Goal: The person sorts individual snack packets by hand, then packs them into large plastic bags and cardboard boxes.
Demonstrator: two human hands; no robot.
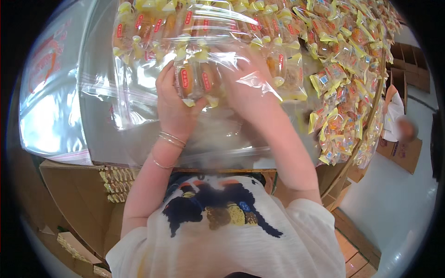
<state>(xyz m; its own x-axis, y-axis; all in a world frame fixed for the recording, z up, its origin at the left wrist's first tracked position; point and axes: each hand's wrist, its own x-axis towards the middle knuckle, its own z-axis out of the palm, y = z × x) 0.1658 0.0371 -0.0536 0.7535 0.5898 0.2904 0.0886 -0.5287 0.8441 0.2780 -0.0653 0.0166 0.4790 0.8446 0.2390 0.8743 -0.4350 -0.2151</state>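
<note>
Two individually wrapped pastries (pixel 195 81) stand side by side between the fingers and thumb of my left hand (pixel 177 95). They have clear film, yellow ends and red labels with writing. My right hand (pixel 243 74) is blurred close to their right side, partly under glossy clear plastic. Its fingertips are lost in blur and glare, so its grip cannot be made out. A large clear plastic bag (pixel 139 97) lies flat on the table around both hands. Rows of the same wrapped pastries (pixel 158 26) lie under its film, beyond my hands.
A heap of loose wrapped pastries (pixel 342 93) covers the right side, along a curved rim (pixel 373 100). Flat plastic bags (pixel 52 97) are stacked at left. An open cardboard box (pixel 80 198) holding packed pastries stands below left. Another person (pixel 394 111) is at far right near cartons.
</note>
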